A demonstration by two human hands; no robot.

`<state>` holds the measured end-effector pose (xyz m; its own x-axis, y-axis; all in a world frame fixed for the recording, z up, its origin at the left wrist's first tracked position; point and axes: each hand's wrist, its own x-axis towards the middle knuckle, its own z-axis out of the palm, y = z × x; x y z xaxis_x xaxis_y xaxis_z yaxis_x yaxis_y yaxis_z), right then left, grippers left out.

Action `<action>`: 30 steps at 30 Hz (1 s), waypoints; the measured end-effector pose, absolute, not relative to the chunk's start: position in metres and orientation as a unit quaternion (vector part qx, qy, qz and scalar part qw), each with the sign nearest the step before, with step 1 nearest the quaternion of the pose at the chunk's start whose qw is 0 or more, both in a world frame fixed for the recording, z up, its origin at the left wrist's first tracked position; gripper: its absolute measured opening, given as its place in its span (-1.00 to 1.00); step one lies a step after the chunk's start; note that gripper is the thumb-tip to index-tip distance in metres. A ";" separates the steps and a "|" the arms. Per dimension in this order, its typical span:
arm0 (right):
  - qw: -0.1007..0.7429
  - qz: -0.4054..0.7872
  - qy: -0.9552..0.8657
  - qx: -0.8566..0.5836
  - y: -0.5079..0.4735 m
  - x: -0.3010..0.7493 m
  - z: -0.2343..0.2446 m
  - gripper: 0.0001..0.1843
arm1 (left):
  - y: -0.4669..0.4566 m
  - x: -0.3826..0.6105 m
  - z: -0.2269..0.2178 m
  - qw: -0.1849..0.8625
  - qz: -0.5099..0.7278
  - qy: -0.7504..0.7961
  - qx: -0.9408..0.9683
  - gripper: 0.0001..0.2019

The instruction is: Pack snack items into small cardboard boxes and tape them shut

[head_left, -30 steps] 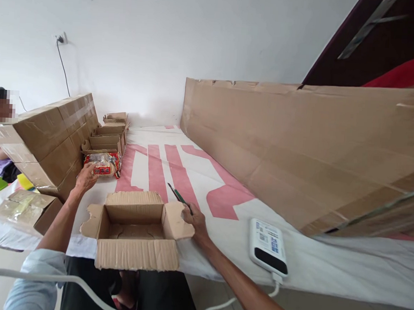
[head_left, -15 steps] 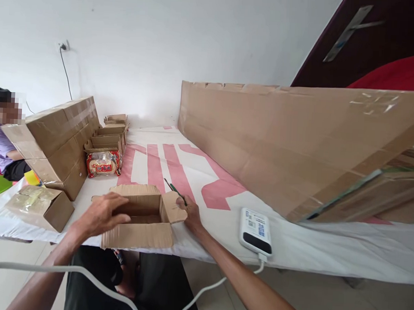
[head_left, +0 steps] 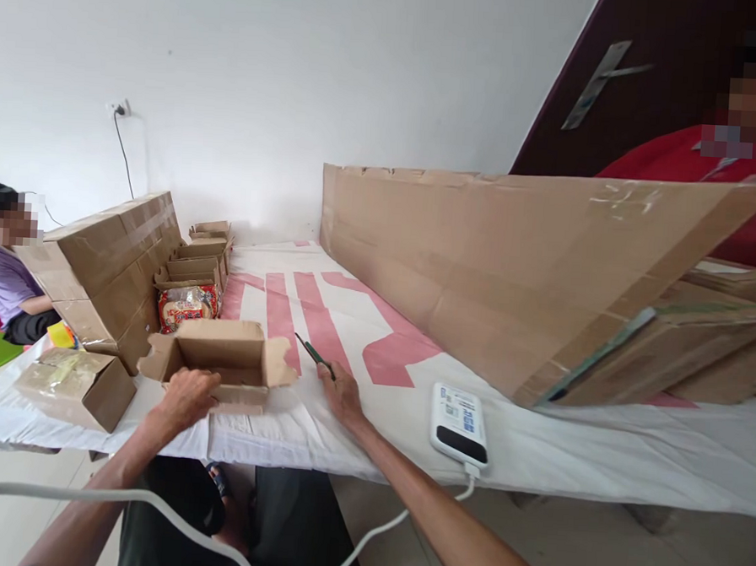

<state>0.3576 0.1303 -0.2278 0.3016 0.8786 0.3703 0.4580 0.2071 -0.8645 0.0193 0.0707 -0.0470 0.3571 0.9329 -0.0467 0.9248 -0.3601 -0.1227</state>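
Observation:
An open small cardboard box (head_left: 222, 355) with its flaps spread sits on the white cloth near the table's front edge. My left hand (head_left: 185, 394) grips the box's near wall, fingers curled over it. My right hand (head_left: 342, 393) rests on the cloth just right of the box and is closed on a thin green-handled tool (head_left: 314, 354) that points away from me.
A row of small boxes and a red snack packet (head_left: 187, 303) stand behind. Large taped cartons (head_left: 106, 260) are at the left, with a sealed box (head_left: 74, 385) in front. A long cardboard sheet (head_left: 512, 265) leans at the right. A power bank (head_left: 459, 422) lies nearby. Two people are at the edges.
My left hand came back from the snack packet to the open box and slid it left and away from me. My right hand stayed by the box holding the tool.

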 end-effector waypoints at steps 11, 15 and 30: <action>0.531 0.184 -0.566 -0.604 0.134 0.358 -0.231 -0.43 | 0.194 -0.065 -0.009 0.106 0.032 -0.624 -0.774 -0.89; 0.526 0.187 -0.566 -0.606 0.134 0.358 -0.232 -0.44 | 0.202 -0.076 -0.022 0.122 0.027 -0.654 -0.746 -0.85; 0.516 0.154 -0.581 -0.611 0.138 0.357 -0.228 -0.54 | 0.195 -0.082 -0.039 0.173 -0.006 -0.671 -0.721 -0.79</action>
<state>0.3567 0.1383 -0.2276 0.2785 0.8678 0.4116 0.5502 0.2071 -0.8090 -0.0817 0.1946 -0.0389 0.1004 0.9655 0.2402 0.9695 -0.0406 -0.2417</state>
